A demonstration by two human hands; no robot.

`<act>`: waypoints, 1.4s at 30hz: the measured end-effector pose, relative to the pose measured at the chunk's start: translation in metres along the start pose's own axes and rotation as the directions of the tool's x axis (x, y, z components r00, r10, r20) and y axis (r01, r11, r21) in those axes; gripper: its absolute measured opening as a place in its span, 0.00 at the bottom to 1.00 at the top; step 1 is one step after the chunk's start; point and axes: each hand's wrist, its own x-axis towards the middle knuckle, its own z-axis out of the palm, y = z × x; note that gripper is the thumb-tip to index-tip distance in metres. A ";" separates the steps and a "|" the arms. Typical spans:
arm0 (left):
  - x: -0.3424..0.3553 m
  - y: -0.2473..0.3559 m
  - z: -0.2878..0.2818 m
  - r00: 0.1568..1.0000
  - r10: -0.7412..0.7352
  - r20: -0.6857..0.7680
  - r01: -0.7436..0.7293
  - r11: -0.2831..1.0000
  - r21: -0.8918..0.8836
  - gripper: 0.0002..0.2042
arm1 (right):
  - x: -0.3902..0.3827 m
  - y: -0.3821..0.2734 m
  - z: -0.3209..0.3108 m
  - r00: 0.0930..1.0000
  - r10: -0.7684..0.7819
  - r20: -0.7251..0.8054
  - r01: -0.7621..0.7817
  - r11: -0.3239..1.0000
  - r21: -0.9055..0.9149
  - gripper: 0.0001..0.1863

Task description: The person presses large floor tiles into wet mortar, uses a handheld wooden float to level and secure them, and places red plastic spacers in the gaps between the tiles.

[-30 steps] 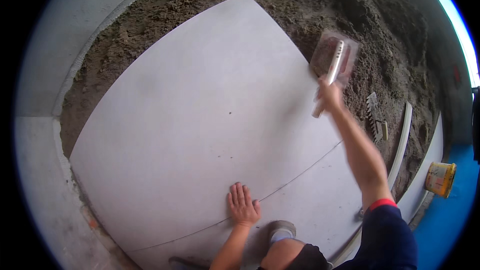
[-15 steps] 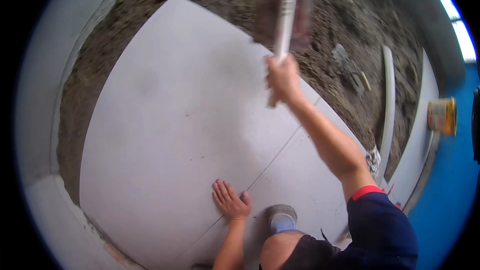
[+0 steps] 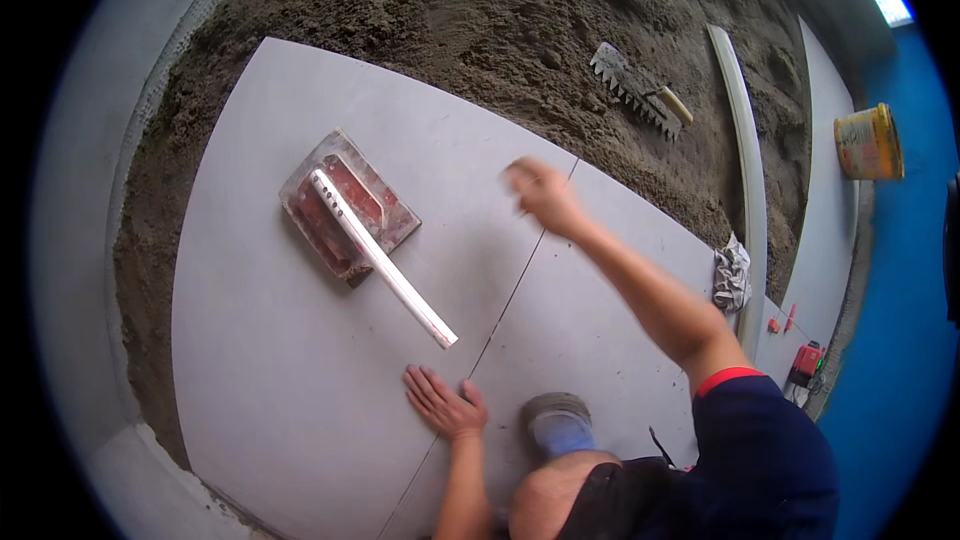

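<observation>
My left hand (image 3: 447, 403) lies flat with fingers spread on a large pale tile (image 3: 260, 340), its thumb beside the joint. On the same tile rests a tamping tool (image 3: 345, 235), a rectangular red and grey block with a long white handle pointing toward my left hand. My right hand (image 3: 545, 197) hovers near the far end of the joint, apart from the tool. Motion smears its fingers, so whether they are closed cannot be made out. A second pale tile (image 3: 620, 310) adjoins on the right, where my shoe (image 3: 557, 418) stands.
Rough mortar (image 3: 450, 10) stretches beyond the tiles, with a notched trowel (image 3: 637, 90) lying on it. A long white bar (image 3: 740, 140), a crumpled cloth (image 3: 731, 275), a yellow bucket (image 3: 869, 143) and a red device (image 3: 805, 364) are on the right. Walls border both sides.
My right hand has let go of the tamping tool, which was raised over the mortar and now lies on the left tile. My left hand stays flat on the tile.
</observation>
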 end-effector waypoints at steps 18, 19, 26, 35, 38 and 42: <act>-0.005 -0.008 0.001 0.999 -0.050 0.009 0.050 0.999 -0.012 0.34 | 0.037 0.066 -0.078 0.946 0.316 -0.075 -0.285 0.918 0.274 0.14; -0.006 -0.011 0.003 0.999 -0.047 0.010 0.047 0.998 -0.041 0.34 | 0.038 0.068 -0.081 0.941 0.327 -0.089 -0.297 0.921 0.253 0.14; -0.002 -0.009 0.009 0.994 -0.086 0.072 0.097 0.981 -0.167 0.37 | 0.060 0.090 -0.108 0.944 0.318 -0.089 -0.268 0.895 0.356 0.12; 0.000 -0.030 -0.017 0.990 -0.076 0.119 0.116 0.921 -0.371 0.31 | 0.104 0.116 -0.141 0.997 0.067 -0.040 -0.062 0.991 0.118 0.06; -0.031 -0.078 -0.052 0.981 -0.132 0.144 0.176 0.919 -0.354 0.26 | 0.097 0.102 -0.092 0.983 0.182 0.038 -0.186 0.959 0.215 0.09; -0.051 -0.205 -0.118 0.946 -0.303 0.114 0.320 0.929 -0.184 0.21 | 0.106 0.130 -0.138 0.965 0.256 -0.058 -0.249 0.963 0.108 0.12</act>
